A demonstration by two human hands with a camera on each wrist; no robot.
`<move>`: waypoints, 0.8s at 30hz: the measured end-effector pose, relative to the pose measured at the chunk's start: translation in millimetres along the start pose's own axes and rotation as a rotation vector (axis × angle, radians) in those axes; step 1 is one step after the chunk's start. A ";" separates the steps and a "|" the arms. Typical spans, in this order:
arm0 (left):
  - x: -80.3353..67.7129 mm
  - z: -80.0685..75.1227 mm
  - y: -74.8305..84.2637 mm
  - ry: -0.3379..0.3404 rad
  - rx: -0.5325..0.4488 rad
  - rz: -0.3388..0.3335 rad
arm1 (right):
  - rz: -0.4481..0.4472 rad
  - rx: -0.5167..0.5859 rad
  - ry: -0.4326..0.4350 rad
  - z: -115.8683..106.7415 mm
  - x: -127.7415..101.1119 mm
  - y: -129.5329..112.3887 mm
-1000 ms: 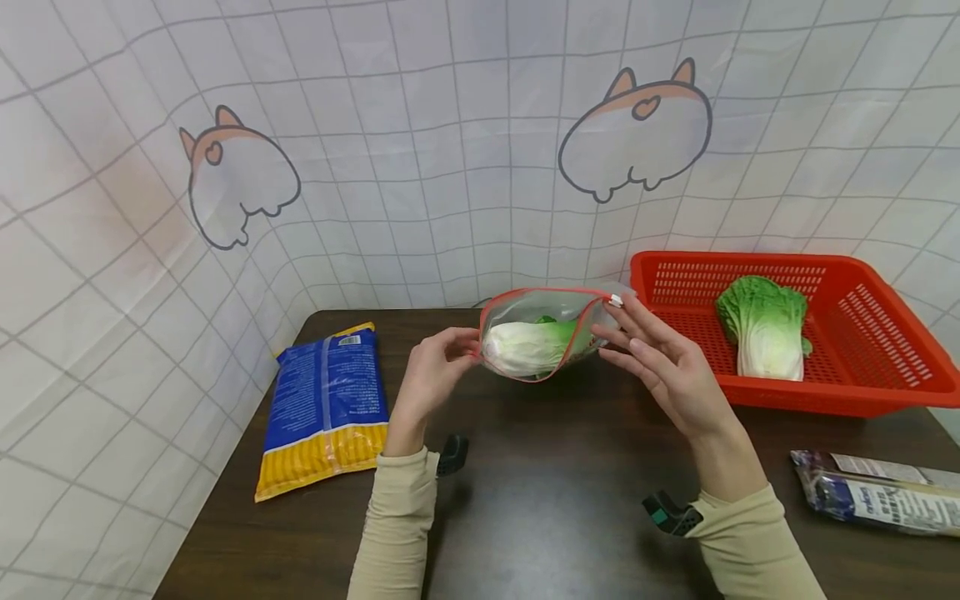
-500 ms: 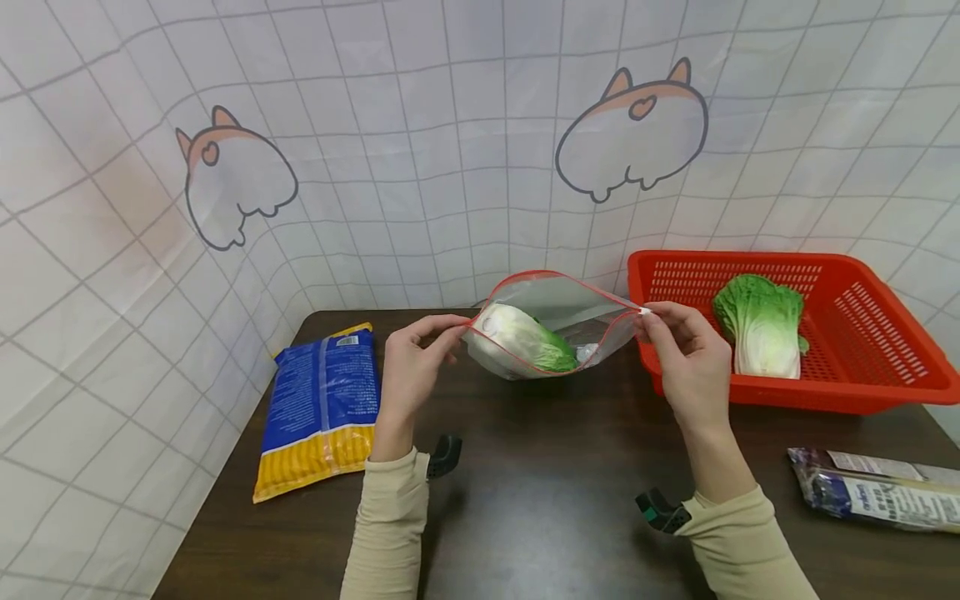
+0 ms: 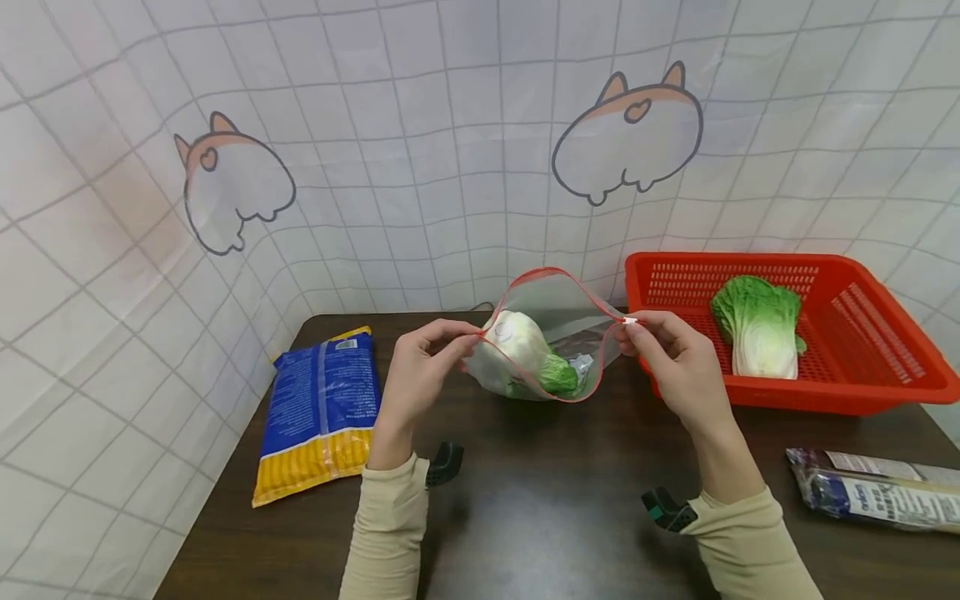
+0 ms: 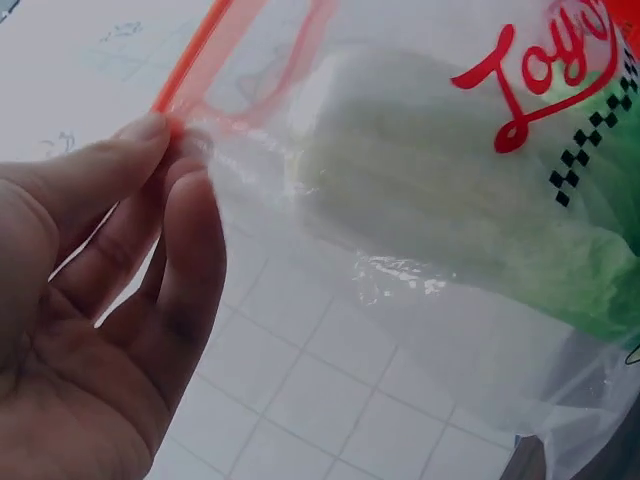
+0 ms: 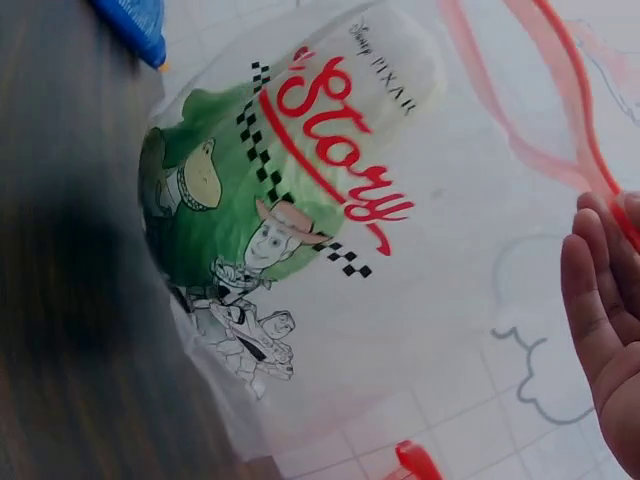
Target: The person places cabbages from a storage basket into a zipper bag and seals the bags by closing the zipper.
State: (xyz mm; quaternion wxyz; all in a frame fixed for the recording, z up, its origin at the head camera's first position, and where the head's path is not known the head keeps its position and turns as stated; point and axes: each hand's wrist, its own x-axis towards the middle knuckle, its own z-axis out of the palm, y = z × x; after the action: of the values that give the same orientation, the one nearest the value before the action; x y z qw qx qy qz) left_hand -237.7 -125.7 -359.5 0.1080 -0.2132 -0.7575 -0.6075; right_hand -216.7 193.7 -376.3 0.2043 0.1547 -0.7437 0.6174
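On the left, I see the left hand (image 3: 417,371) pinching the clear bag (image 3: 561,304); the cabbage (image 3: 522,346) lies inside — I judge it could spill if the right hand (image 3: 681,367), pinching beside the white slider (image 3: 630,321), slips.

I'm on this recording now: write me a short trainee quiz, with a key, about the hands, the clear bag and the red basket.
1. True or false: the left hand and right hand both pinch the clear bag.
2. In the head view, the red basket stands: a) left of the bag; b) right of the bag; c) under the bag.
3. Name the vegetable inside the bag.

Key: 1. True. 2. b. 3. A cabbage.
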 end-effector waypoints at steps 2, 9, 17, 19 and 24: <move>1.2 -4.4 1.8 0.023 0.010 -0.007 | -0.030 0.004 0.023 0.0 2.7 -3.0; 16.8 -23.5 20.6 0.119 0.011 -0.026 | -0.064 -0.063 0.060 -13.6 20.5 -25.6; 37.7 -31.7 56.2 0.200 0.104 0.043 | -0.129 -0.230 -0.004 -23.8 50.5 -71.6; 38.1 -30.9 60.3 0.173 0.167 0.054 | -0.135 -0.294 -0.037 -25.4 54.6 -78.9; 38.9 -26.0 63.0 0.256 0.230 0.067 | -0.124 -0.393 -0.077 -30.7 58.9 -87.6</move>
State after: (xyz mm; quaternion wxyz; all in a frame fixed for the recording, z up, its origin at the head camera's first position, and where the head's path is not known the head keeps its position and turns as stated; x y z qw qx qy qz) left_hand -246.1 -132.7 -281.7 0.2476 -0.1456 -0.7946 -0.5349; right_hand -222.1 208.5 -267.5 0.2394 0.1807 -0.8462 0.4404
